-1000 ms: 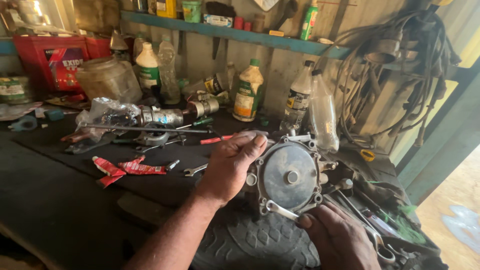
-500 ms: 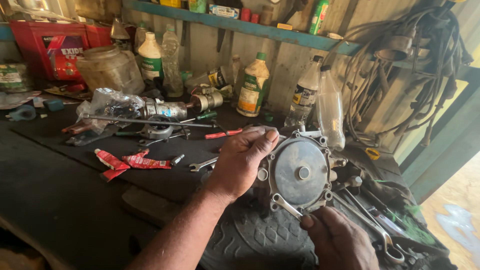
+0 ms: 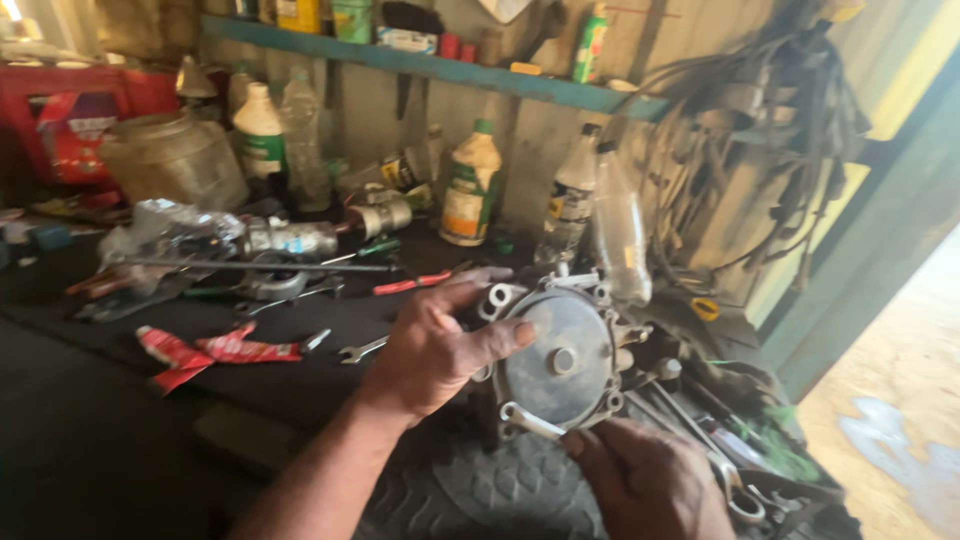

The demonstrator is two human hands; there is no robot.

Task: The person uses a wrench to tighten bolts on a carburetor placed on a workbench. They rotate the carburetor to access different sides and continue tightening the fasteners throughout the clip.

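Observation:
A round grey metal pump housing (image 3: 560, 355) with bolt lugs stands on edge over a black rubber tyre piece (image 3: 480, 490) on the workbench. My left hand (image 3: 440, 345) grips its left rim, thumb laid across the flat face. My right hand (image 3: 650, 480) is at the lower edge and holds a silver spanner (image 3: 530, 420) against a bottom lug. The far side of the housing is hidden.
Red squeezed tube (image 3: 215, 350), small spanner (image 3: 360, 350) and red-handled screwdriver (image 3: 410, 284) lie on the dark bench. Plastic bottles (image 3: 470, 185) and a jar (image 3: 175, 160) stand at the back under a blue shelf (image 3: 450, 70). Cables (image 3: 760, 130) hang right; loose spanners (image 3: 730, 470) lie beside the housing.
The view has swung slightly so the housing sits further right and lower. My left thumb has slid further onto its face; my right hand stays at the bottom lug with the spanner.

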